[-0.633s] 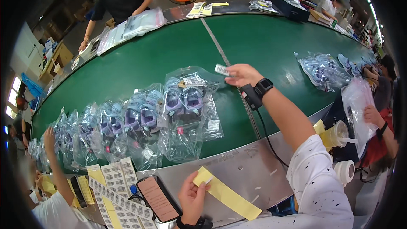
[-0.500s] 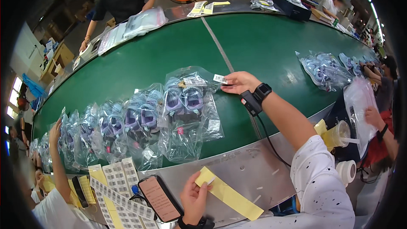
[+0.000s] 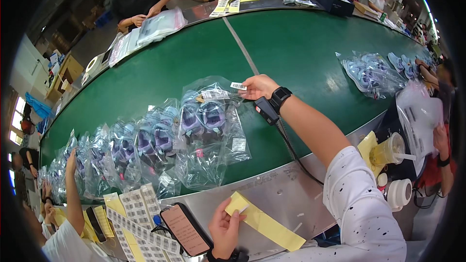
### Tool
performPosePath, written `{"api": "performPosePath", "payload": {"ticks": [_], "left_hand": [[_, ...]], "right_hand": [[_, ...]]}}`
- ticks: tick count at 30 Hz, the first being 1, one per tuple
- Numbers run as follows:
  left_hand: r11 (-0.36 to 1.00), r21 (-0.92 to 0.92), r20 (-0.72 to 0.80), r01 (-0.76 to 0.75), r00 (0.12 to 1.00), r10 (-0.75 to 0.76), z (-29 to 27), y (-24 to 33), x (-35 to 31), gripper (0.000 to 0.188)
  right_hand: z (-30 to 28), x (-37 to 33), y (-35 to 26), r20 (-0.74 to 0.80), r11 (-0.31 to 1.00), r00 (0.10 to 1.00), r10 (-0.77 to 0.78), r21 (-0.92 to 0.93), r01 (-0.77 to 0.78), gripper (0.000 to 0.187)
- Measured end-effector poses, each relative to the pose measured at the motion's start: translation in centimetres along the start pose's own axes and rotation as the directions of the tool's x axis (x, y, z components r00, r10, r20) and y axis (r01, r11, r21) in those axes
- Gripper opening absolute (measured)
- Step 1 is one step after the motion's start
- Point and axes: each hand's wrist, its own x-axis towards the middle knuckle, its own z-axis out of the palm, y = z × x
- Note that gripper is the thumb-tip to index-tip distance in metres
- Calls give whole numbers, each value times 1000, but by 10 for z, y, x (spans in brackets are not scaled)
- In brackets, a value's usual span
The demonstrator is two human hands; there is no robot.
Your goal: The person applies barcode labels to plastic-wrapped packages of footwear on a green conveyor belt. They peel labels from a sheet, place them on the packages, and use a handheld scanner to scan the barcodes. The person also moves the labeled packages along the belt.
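Right hand (image 3: 260, 87) has its fingers pinching a small white barcode label (image 3: 238, 86), long axis roughly sideways, right by the clear-bagged blue-purple shoes (image 3: 203, 115) on a green belt (image 3: 301, 53). Left hand (image 3: 224, 230) pinches a yellow paper strip (image 3: 272, 226) slanting down-right, black-framed phone (image 3: 186, 230) beside it.

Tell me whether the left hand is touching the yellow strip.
Touching: the head view shows the left hand gripping the yellow strip near its upper end, thumb laid over it.

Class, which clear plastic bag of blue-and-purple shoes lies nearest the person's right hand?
The near row's rightmost bag, just left of the right hand; all others lie farther away.
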Motion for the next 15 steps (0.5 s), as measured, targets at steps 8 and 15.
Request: {"api": "performPosePath", "payload": {"ticks": [8,15], "left_hand": [[1000,28,54,5,999,-7,10,2,0,38],[991,-76,58,-106,992,111,7,-8,-1,36]], "right_hand": [[2,-13,3,-99,971,988,-122,-219,98,26],[-12,-99,-3,-87,969,965,-247,-20,246,59]]}}
